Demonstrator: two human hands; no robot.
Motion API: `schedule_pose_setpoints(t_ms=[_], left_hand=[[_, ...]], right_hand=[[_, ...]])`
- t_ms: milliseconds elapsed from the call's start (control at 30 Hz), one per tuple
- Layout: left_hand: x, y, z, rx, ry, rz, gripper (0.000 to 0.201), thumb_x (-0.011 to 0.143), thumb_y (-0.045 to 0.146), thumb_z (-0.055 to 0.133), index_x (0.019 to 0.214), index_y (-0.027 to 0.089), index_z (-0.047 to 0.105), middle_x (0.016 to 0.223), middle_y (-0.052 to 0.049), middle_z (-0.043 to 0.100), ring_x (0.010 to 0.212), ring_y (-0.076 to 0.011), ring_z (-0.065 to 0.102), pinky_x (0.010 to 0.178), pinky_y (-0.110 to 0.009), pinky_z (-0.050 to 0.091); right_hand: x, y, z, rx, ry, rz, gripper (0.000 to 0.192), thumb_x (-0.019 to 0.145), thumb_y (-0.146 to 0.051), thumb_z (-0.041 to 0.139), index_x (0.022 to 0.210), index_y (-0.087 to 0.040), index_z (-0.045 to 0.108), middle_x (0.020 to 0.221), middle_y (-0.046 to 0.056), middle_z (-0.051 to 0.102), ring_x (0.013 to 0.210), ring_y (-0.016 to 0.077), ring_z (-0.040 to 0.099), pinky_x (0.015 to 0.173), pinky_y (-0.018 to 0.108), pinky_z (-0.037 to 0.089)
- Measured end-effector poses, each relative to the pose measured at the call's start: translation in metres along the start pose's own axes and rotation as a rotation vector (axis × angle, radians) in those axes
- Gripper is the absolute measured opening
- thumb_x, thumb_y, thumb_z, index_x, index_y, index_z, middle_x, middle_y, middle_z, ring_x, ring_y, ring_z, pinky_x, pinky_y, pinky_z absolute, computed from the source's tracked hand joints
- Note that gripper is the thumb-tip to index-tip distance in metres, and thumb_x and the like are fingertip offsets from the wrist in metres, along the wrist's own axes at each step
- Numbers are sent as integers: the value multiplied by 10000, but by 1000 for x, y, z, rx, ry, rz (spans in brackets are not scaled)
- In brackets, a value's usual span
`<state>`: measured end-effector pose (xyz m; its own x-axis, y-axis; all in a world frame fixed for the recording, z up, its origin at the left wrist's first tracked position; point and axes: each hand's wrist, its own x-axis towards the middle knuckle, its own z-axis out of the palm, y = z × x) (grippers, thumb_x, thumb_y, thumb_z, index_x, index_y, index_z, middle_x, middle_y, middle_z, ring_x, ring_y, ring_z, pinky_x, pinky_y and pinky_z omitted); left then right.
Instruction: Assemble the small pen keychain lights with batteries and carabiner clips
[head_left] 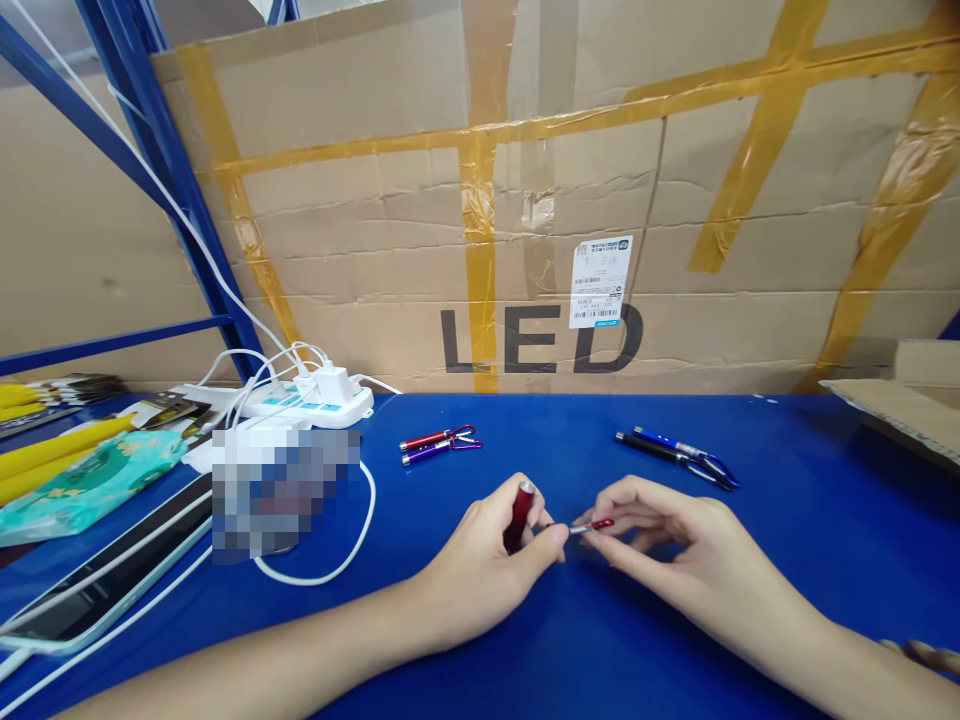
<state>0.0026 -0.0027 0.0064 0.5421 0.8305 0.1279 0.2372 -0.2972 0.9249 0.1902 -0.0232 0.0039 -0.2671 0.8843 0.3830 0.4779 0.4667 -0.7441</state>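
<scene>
The left hand [487, 560] gripped a small dark-red metal cylinder [519, 515] upright just above the blue table [787, 560]. The right hand [675, 540] pinched a thin red clip [592, 526] against its lower end. Two more small metal cylinders, red and purple [439, 444], lay well behind, near a white power strip [315, 400].

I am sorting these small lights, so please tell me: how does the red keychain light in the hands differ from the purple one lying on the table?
The red keychain light stands nearly upright in the left hand; the purple keychain light lies flat on the blue table. The red one is held, with the right hand pinching its red clip; the purple one is untouched, beside another red light. Both are slim metal tubes.
</scene>
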Motion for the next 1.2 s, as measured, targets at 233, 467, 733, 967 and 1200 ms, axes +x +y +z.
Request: schedule_pose_setpoints(t_ms=[233, 467, 733, 967, 1200], left_hand=[[3, -2, 2, -6, -2, -23, 218, 831, 309, 517, 742, 200, 351, 729, 25, 565, 557, -84, 457, 537, -213, 361], [2, 1, 2, 107, 9, 7, 268, 789, 370, 571, 724, 193, 380, 699, 35, 533, 560, -87, 408, 523, -216, 329], [4, -6, 0, -97, -76, 27, 264, 810, 232, 540, 684, 198, 311, 652, 50, 508, 488, -59, 388, 519, -213, 318], [2, -2, 0, -84, -70, 30, 222, 865, 243, 465, 700, 199, 324, 631, 57, 499, 475, -60, 362, 512, -212, 299], [3, -2, 1, -65, -104, 66, 224, 871, 214, 441, 694, 203, 304, 595, 48, 509, 522, -79, 392, 525, -208, 307]], right_hand=[[0, -3, -2, -51, -36, -28, 125, 790, -284, 556, 695, -203, 565, 705, 7, 689, 578, 131, 640, 535, 224, 535], [0, -6, -2, -139, 7, -16, 111, 722, -238, 552, 621, -212, 587, 589, -5, 666, 491, 126, 594, 430, 209, 485], [-3, -1, -1, -135, -33, -158, 80, 787, -211, 576, 739, -194, 637, 731, 9, 670, 573, 107, 608, 490, 189, 502], [-5, 3, -4, -295, -73, -361, 256, 895, -225, 472, 1129, -213, 573, 919, 46, 625, 707, 116, 604, 614, 210, 505], [-5, -6, -3, -540, -165, -447, 280, 949, -285, 347, 1056, -192, 588, 789, 37, 601, 676, 127, 583, 587, 213, 477]])
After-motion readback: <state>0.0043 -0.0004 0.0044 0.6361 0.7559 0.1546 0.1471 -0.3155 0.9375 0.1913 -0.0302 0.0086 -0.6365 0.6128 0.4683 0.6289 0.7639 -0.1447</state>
